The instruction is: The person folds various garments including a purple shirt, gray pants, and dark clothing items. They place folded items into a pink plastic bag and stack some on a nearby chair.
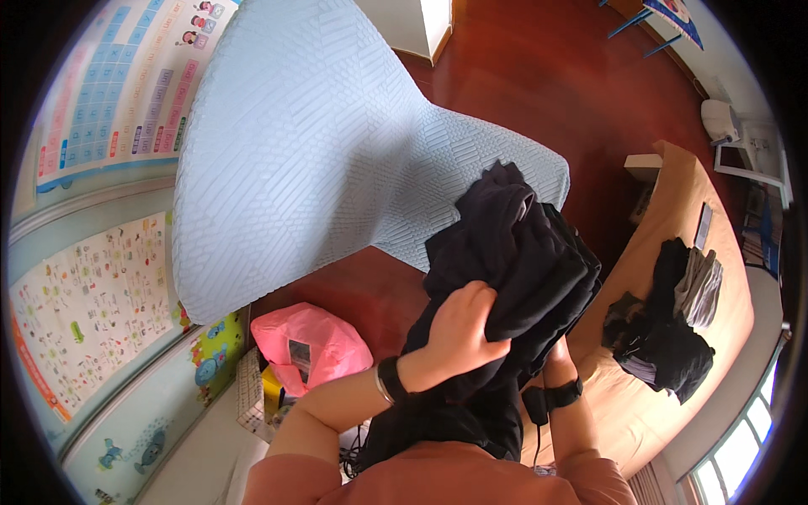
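Observation:
A thick bundle of black clothes (524, 265) is in front of me, its far end over the seat of a chair in a light blue quilted cover (303, 126). My left hand (464, 325) lies on the near side of the bundle, fingers curled into the cloth and thumb pointing right. From the right, my right hand (557, 355) reaches under the bundle and holds it from below; its fingers are hidden by the cloth. Both wrists wear black bands.
To the right, a tan-covered surface (631, 372) bears a heap of dark clothes (669, 353) and folded grey clothes (699, 284). A pink plastic bag (315, 344) sits at lower left beside a checked box (251, 385). Posters (95, 309) cover the left wall.

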Tool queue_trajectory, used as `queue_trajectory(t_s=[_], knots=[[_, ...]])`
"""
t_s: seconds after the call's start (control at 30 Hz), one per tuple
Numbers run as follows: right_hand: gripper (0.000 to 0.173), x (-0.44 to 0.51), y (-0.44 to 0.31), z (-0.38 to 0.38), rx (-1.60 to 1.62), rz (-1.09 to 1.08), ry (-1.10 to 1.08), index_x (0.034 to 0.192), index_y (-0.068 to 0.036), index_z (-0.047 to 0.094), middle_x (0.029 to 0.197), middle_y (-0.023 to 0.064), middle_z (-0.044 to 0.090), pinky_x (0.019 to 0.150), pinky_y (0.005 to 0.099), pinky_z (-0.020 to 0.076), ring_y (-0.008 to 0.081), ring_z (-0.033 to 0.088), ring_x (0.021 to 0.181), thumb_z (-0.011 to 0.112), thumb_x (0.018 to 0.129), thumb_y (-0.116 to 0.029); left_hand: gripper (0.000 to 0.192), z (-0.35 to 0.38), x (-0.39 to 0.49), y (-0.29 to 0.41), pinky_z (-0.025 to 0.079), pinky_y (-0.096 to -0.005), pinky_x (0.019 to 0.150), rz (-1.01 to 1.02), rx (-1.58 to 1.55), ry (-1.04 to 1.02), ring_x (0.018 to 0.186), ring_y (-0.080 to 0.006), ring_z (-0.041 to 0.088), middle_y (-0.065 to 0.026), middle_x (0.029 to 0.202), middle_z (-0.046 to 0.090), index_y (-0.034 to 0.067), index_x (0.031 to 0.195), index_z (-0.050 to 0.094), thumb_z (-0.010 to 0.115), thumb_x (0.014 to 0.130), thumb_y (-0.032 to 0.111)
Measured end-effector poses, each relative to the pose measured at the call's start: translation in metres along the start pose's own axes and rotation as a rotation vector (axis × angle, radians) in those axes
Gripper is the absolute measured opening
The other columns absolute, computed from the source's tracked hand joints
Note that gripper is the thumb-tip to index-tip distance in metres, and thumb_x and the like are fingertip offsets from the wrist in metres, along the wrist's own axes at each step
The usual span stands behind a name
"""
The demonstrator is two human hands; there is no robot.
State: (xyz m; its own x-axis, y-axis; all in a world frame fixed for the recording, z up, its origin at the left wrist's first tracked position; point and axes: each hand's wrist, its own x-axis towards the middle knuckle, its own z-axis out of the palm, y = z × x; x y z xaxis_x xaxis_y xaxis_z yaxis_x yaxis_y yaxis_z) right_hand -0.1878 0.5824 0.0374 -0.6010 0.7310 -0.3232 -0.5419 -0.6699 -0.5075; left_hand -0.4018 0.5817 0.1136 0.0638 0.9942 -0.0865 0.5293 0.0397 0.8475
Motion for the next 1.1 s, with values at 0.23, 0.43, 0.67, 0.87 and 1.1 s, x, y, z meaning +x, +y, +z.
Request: queue_trajectory(t_s=[0.23, 0.43, 0.67, 0.87, 1.1], knots=[[0.074, 0.085, 0.039, 0.028, -1.237, -0.072, 0.179, 0.141, 0.001, 0.022, 0.145, 0.0236, 0.023, 0.107, 0.0390, 0.0259, 0.0323, 0.030, 0.132, 0.055, 0.088, -0.039, 0.058, -0.050, 0.046, -0.152, 0.041, -0.0339, 0.094, -0.726, -0.427, -0.106, 0.110, -0.0298, 0.052, -0.0229, 0.120, 0.053, -0.007, 0.129, 0.036, 0.054, 0.083, 0.023], [0.068, 0.106, 0.056, -0.031, -1.678, -0.272, 0.616, 0.127, -0.001, 0.045, 0.125, 0.0249, 0.044, 0.100, 0.0436, 0.0345, 0.0394, 0.040, 0.119, 0.072, 0.072, -0.030, 0.077, -0.042, 0.036, -0.239, 0.016, -0.0350, 0.111, -0.762, -0.308, -0.079, 0.137, -0.0288, 0.021, -0.0211, 0.145, 0.026, -0.004, 0.140, 0.024, 0.030, 0.092, 0.056], [0.077, 0.121, 0.053, -0.086, -0.564, 0.230, 0.627, 0.134, -0.001, 0.035, 0.126, 0.0167, 0.048, 0.096, 0.0340, 0.0396, 0.0253, 0.048, 0.115, 0.075, 0.075, -0.032, 0.071, -0.029, 0.046, -0.205, 0.037, -0.0408, 0.097, -0.501, 0.160, -0.038, 0.113, -0.0364, 0.048, -0.0260, 0.122, 0.048, 0.002, 0.126, 0.046, 0.070, 0.071, 0.040], [0.065, 0.103, 0.061, -0.049, -0.489, 0.125, 0.570, 0.129, -0.001, 0.043, 0.126, 0.0127, 0.048, 0.097, 0.0335, 0.0384, 0.0225, 0.046, 0.116, 0.073, 0.074, -0.020, 0.032, -0.033, -0.001, -0.196, 0.042, -0.0316, 0.086, -0.438, -0.099, 0.198, 0.093, -0.0221, 0.055, -0.0110, 0.095, 0.057, 0.001, 0.102, 0.053, 0.055, 0.072, 0.008], [0.109, 0.103, 0.099, -0.088, -1.032, 0.176, 0.708, 0.142, -0.003, 0.010, 0.140, 0.0270, 0.026, 0.104, 0.0377, 0.0302, 0.0340, 0.028, 0.131, 0.076, 0.068, -0.047, 0.088, -0.022, -0.022, -0.242, 0.029, -0.0390, 0.105, -0.559, -0.092, 0.085, 0.126, -0.0344, 0.037, -0.0268, 0.136, 0.034, -0.008, 0.137, 0.020, 0.071, 0.074, 0.024]])
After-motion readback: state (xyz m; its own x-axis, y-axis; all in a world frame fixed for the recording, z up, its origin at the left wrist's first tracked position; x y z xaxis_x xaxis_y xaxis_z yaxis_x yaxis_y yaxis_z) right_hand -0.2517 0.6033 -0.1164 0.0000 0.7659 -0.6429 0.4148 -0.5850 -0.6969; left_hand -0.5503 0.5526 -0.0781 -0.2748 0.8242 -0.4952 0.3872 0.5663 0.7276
